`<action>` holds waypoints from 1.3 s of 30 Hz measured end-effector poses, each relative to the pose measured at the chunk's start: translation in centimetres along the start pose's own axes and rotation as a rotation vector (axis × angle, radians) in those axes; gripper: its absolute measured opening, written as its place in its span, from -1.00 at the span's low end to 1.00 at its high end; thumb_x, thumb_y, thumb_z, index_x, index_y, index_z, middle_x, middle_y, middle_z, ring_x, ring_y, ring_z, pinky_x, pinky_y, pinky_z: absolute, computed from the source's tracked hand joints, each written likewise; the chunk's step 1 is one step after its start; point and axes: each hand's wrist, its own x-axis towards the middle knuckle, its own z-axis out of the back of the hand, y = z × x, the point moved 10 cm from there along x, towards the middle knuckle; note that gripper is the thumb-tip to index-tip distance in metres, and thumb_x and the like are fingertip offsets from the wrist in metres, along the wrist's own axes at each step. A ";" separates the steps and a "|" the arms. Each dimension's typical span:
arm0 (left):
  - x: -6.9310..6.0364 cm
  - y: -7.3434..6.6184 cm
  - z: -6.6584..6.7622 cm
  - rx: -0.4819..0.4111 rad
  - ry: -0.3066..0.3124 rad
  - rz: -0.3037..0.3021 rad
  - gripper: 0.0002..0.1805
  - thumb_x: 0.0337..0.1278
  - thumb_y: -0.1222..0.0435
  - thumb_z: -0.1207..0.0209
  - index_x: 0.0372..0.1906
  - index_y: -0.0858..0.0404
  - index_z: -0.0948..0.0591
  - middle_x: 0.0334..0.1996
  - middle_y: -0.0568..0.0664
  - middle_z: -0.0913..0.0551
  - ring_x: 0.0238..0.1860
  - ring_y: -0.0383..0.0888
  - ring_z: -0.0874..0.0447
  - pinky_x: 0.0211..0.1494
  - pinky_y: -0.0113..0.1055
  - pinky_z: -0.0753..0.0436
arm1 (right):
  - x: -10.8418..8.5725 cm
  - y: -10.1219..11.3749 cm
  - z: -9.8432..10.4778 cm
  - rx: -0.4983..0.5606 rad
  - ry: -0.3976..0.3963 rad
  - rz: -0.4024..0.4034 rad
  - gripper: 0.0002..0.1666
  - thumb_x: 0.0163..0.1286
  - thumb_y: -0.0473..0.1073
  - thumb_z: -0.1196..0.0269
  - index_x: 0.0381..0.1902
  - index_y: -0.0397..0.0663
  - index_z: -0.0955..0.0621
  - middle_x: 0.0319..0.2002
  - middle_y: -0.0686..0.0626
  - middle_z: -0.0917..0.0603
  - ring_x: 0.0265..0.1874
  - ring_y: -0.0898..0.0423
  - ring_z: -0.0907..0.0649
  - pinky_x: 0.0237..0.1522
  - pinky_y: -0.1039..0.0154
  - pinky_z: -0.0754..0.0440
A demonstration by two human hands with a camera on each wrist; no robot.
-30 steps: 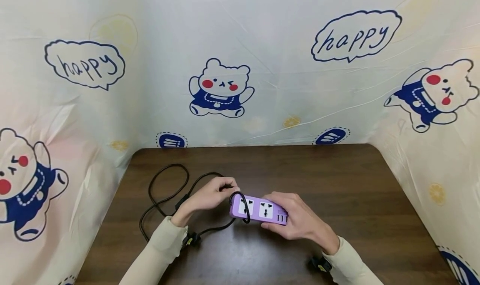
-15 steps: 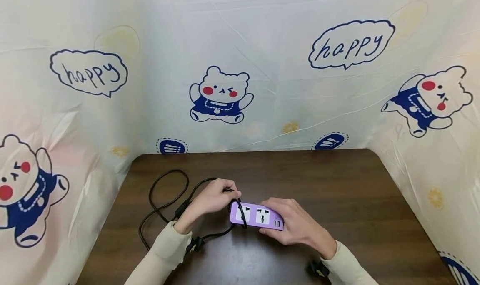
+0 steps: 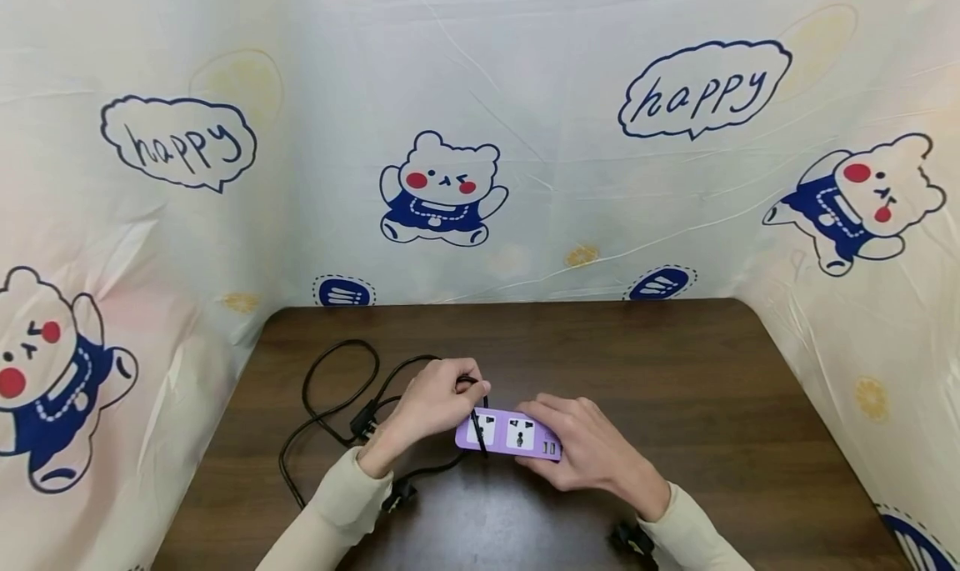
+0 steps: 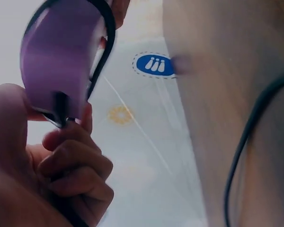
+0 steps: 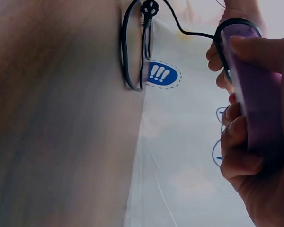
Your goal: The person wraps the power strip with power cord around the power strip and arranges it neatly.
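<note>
A purple power strip [image 3: 500, 434] with white sockets is tilted above the table, its right end gripped by my right hand [image 3: 592, 446]. Its black cord [image 3: 477, 431] loops around the left end of the strip. My left hand [image 3: 435, 398] pinches the cord at that end, fingers curled. In the left wrist view the left hand [image 4: 71, 165] has curled fingers just below the strip [image 4: 61, 56], with cord among them. The right wrist view shows the right hand [image 5: 246, 156] wrapped along the strip [image 5: 260, 109], thumb on its face.
More of the cord lies in loops on the left of the brown table [image 3: 675, 371], with a black plug [image 3: 363, 421] beside the left wrist. A patterned curtain [image 3: 570, 162] hangs behind and at both sides. Black devices sit at both wrists.
The strip and right hand have shifted slightly left. My left hand has moved a little right, over the strip's left end, and the cord loop across the strip looks straighter.
</note>
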 end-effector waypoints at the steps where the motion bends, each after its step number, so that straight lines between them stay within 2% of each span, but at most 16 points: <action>1: -0.1 -0.2 0.2 0.040 -0.026 -0.007 -0.78 0.40 0.12 -0.31 -0.43 -0.07 -0.64 -0.68 -0.25 -0.37 -0.60 -0.28 -0.31 -0.45 -0.33 -0.27 | 0.1 0.0 0.0 -0.020 -0.005 0.001 -0.38 0.17 0.14 -0.57 0.13 0.05 -0.66 -0.30 0.21 -0.59 -0.52 0.46 -0.41 -0.53 0.61 -0.28; 6: -0.7 -1.6 0.8 0.206 -0.151 -0.056 -0.79 0.39 0.11 -0.32 -0.42 -0.06 -0.62 -0.68 -0.28 -0.41 -0.61 -0.28 -0.36 -0.52 -0.31 -0.29 | 0.2 -0.2 0.0 -0.070 -0.023 -0.002 -0.38 0.12 0.12 -0.59 0.08 0.02 -0.68 -0.35 0.20 -0.56 -0.55 0.46 -0.39 -0.55 0.60 -0.25; 11: -1.4 -2.7 1.1 0.249 -0.213 -0.109 -0.80 0.41 0.16 -0.32 -0.39 0.02 -0.64 -0.70 -0.26 -0.36 -0.68 -0.30 -0.26 -0.62 -0.35 -0.18 | 0.1 -0.5 0.0 -0.085 -0.023 -0.012 -0.39 0.12 0.12 -0.58 0.07 0.02 -0.68 -0.35 0.19 -0.57 -0.56 0.46 -0.38 -0.56 0.60 -0.26; 17: -1.7 -3.2 1.1 0.207 -0.230 -0.134 -0.90 0.37 0.23 -0.33 -0.31 0.10 -0.70 -0.59 -0.26 -0.50 -0.64 -0.34 -0.34 -0.62 -0.39 -0.28 | 0.1 -0.7 0.1 -0.130 -0.017 -0.029 -0.37 0.11 0.15 -0.57 0.08 0.01 -0.69 -0.34 0.17 -0.58 -0.59 0.45 -0.35 -0.58 0.58 -0.23; 22: -1.9 -3.4 0.5 0.215 -0.223 -0.139 -0.94 0.37 0.29 -0.32 -0.27 0.14 -0.68 -0.44 -0.21 -0.64 -0.52 -0.33 -0.48 -0.49 -0.39 -0.47 | 0.1 -0.5 0.1 -0.204 -0.027 -0.001 -0.36 0.08 0.16 -0.55 0.05 -0.02 -0.69 -0.34 0.14 -0.55 -0.61 0.41 -0.31 -0.60 0.52 -0.23; 26: -1.9 -3.2 0.5 0.265 -0.243 -0.091 -0.89 0.46 0.22 -0.27 -0.20 0.18 -0.67 -0.36 -0.12 -0.67 -0.52 -0.26 -0.51 -0.50 -0.32 -0.51 | 0.4 -0.3 0.2 -0.268 -0.038 0.008 -0.35 0.06 0.17 -0.53 0.06 0.00 -0.68 -0.35 0.12 -0.53 -0.63 0.36 -0.30 -0.62 0.48 -0.25; 29: -2.0 -2.9 0.9 0.317 -0.272 -0.047 -0.83 0.50 0.16 -0.24 -0.16 0.18 -0.65 -0.39 -0.08 -0.62 -0.59 -0.20 -0.48 -0.58 -0.27 -0.46 | 0.6 -0.4 0.5 -0.284 -0.051 -0.003 -0.34 0.04 0.16 -0.52 0.07 0.00 -0.68 -0.35 0.12 -0.54 -0.64 0.35 -0.32 -0.63 0.47 -0.26; 31: -2.1 -3.0 1.2 0.350 -0.290 -0.040 -0.83 0.52 0.15 -0.22 -0.16 0.18 -0.64 -0.42 -0.08 -0.60 -0.61 -0.15 -0.50 -0.60 -0.23 -0.45 | 0.7 -0.4 0.7 -0.287 -0.058 -0.007 -0.33 0.03 0.15 -0.53 0.07 -0.01 -0.68 -0.36 0.12 -0.54 -0.64 0.35 -0.32 -0.63 0.47 -0.28; 35: -2.2 -3.7 1.1 0.412 -0.300 -0.090 -0.83 0.53 0.21 -0.19 -0.24 0.19 -0.61 -0.46 -0.07 -0.57 -0.61 -0.05 -0.57 -0.61 -0.16 -0.49 | 0.7 -0.4 0.7 -0.293 -0.053 -0.003 -0.33 0.02 0.15 -0.52 0.07 -0.01 -0.68 -0.35 0.11 -0.54 -0.64 0.34 -0.32 -0.64 0.44 -0.29; 39: -2.2 -4.3 0.1 0.464 -0.287 -0.136 -0.80 0.55 0.24 -0.19 -0.28 0.22 -0.59 -0.48 -0.05 -0.54 -0.61 -0.06 -0.56 -0.62 -0.18 -0.49 | 0.6 -0.3 0.2 -0.305 -0.044 0.005 -0.32 0.02 0.17 -0.53 0.07 0.00 -0.68 -0.33 0.10 -0.54 -0.65 0.32 -0.31 -0.65 0.42 -0.29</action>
